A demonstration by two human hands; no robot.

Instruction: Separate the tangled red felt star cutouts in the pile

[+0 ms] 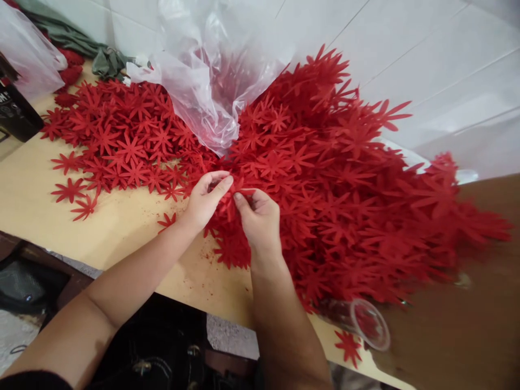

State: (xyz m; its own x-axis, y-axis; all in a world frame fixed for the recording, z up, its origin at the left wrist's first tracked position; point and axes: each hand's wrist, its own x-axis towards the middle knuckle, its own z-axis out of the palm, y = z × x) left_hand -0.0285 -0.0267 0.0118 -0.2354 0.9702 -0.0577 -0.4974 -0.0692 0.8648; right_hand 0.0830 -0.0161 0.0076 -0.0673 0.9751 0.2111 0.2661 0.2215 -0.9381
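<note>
Both of my hands meet over the middle of the table, in front of a heap of red petal pieces. My left hand (208, 196) pinches a red artificial flower (228, 205) between thumb and fingers. Close beside it, my right hand (259, 214) has thumb and forefinger closed on what looks like the flower's thin red stem (247, 190). The exact grip is partly hidden by the fingers. Behind the hands, loose star-shaped red petal pieces (132, 149) lie on the left, and a tall pile of red flowers (349, 184) rises on the right.
A clear plastic bag (207, 103) stands in the heap against the white tiled wall (439, 65). A transparent plastic cup (369, 324) lies tipped at the front right edge of the table (134, 230). At the far left are a black container (16, 108) and green cloth (108, 60).
</note>
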